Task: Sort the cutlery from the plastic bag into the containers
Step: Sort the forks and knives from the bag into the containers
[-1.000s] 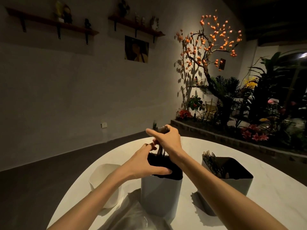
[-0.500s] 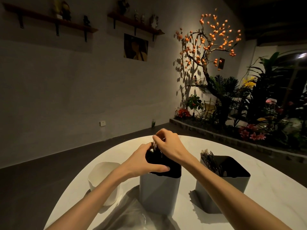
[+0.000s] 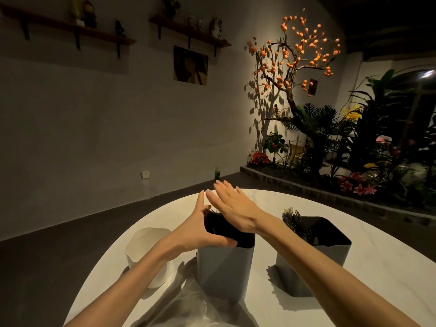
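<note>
At 9 o'clock on the table (image 3: 295,201) stands the white container (image 3: 146,253), its contents not visible. Just right of it, the left hand (image 3: 200,230) grips the near-left rim of the middle container (image 3: 225,267), thumb curled over the edge and index finger straight up along the dark cutlery (image 3: 213,217) that sticks out of the opening. The right hand (image 3: 233,206) lies flat over those ends, fingers straight and together, clamped on nothing.

Hazards, as judged from this position:
- Uneven downward pressure by the flat palm could tip the tall, narrow middle container toward 12 o'clock; the left-hand grip is the only restraint.
- Pointed ends under the palm could prick it if pressed hard.
- The plastic bag (image 3: 188,305) lies crumpled at 6 o'clock, touching the container base; a forearm dragging it could shift the container. Whether cutlery remains inside cannot be told.

At 3 o'clock, well apart from both hands, the right container (image 3: 313,263) holds upright utensils (image 3: 296,223) in its left corner.

The table is round, pale and smooth. The room is dim: dark floor, plain wall with two shelves (image 3: 70,28) and a picture (image 3: 190,66); at 1 o'clock, a lit tree with orange fruit (image 3: 295,55) above a planter bed (image 3: 330,185)
</note>
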`<state>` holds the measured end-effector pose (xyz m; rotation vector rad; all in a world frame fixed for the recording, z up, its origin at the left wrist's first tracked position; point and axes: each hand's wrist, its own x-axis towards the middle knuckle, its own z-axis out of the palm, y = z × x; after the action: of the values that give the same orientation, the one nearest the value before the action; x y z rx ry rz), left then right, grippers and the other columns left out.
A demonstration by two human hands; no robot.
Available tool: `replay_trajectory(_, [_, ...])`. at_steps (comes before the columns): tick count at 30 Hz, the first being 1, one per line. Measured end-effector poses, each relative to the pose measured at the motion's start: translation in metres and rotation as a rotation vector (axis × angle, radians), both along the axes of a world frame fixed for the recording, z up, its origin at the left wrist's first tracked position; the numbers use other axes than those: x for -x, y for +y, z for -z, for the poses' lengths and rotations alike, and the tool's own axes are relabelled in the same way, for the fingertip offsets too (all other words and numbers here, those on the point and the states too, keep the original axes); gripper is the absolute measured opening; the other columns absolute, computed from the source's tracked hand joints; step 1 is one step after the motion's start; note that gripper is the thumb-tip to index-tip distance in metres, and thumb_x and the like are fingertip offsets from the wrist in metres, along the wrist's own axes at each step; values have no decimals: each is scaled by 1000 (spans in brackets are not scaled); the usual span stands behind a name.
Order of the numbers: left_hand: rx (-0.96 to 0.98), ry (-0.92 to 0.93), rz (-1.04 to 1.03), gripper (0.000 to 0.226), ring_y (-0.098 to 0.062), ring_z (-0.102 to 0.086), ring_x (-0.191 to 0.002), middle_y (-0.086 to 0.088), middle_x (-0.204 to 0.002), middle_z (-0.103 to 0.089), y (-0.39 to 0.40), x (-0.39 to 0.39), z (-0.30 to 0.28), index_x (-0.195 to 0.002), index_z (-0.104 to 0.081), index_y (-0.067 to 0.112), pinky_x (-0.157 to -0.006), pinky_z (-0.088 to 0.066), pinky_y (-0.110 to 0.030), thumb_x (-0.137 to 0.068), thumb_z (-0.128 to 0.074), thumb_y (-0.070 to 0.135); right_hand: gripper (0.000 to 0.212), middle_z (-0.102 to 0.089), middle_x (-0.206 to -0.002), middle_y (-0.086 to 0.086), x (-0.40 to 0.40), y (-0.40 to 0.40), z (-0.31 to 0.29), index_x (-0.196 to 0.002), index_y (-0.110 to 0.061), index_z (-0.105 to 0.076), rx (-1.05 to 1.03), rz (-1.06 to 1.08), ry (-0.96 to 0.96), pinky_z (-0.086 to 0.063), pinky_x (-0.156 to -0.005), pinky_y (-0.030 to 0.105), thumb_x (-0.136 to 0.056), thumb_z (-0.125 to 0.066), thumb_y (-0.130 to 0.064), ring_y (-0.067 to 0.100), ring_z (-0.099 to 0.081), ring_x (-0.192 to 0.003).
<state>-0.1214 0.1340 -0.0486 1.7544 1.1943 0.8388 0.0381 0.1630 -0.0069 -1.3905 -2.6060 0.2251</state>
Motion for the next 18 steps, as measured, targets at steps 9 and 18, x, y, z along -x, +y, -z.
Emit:
replay_trajectory(9, [17,17,-61,146,-19,-23,-151,1,-167,-15,-23,1,-4,-154,24,38,-109,-36,-28,-68,-94,28,53,-17,-167,10,-6,-16,-11,-161,-21,-13,117,-17,52,-2,-126,49,-111,-17,-38,25,-8,-156])
replay_trajectory(18, [-237,-48,-297,96,-17,-36,-142,0,-153,-38,-79,16,-23,-156,-20,36,-112,-40,-43,-82,-81,27,73,-59,-140,6,-71,-76,-59,-139,-19,-54,99,67,778,-47,-108,42,-92,-32,-70,15,-58,-124])
